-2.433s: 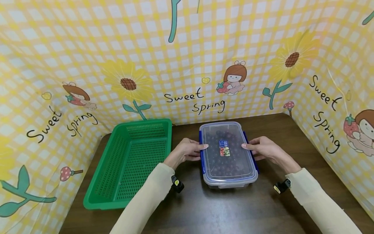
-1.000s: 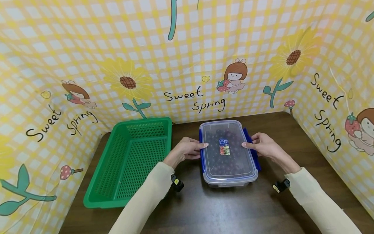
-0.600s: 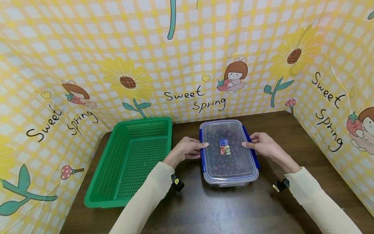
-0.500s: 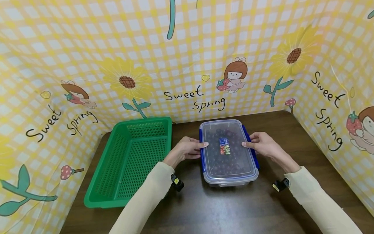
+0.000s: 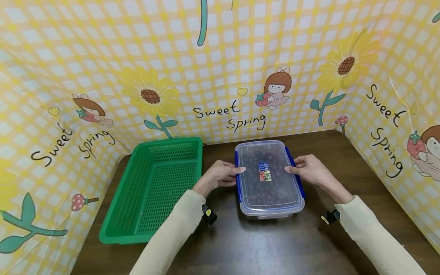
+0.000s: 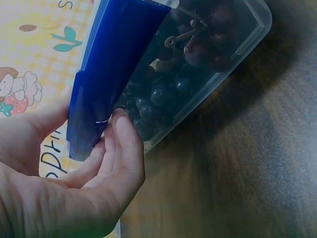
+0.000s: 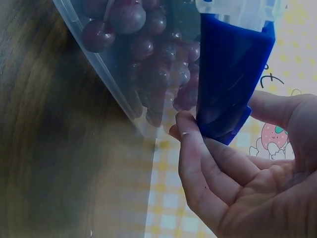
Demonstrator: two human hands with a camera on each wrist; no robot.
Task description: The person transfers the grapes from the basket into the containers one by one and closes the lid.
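Observation:
A clear food storage box (image 5: 268, 194) with a blue-edged lid and blue side latches stands on the table in the head view, with dark grapes (image 7: 153, 69) inside. My left hand (image 5: 220, 175) grips its left side, thumb on the lid's edge and fingers at the blue latch (image 6: 109, 64). On the other side my right hand (image 5: 311, 170) pinches the right latch (image 7: 233, 74) between thumb and fingers. That latch tilts slightly out from the wall. In the left wrist view, the left hand's fingertips curl under the latch's lower edge.
To the left of the box stands a green perforated basket (image 5: 196, 152), with no contents visible. Behind the dark wooden table (image 5: 261, 248) and at its sides hangs a yellow checked cloth (image 5: 220, 68).
A second ago the right latch stood further out from the box; now it sits closer in. Both hands have kept nearly the same place, and the box has not visibly moved.

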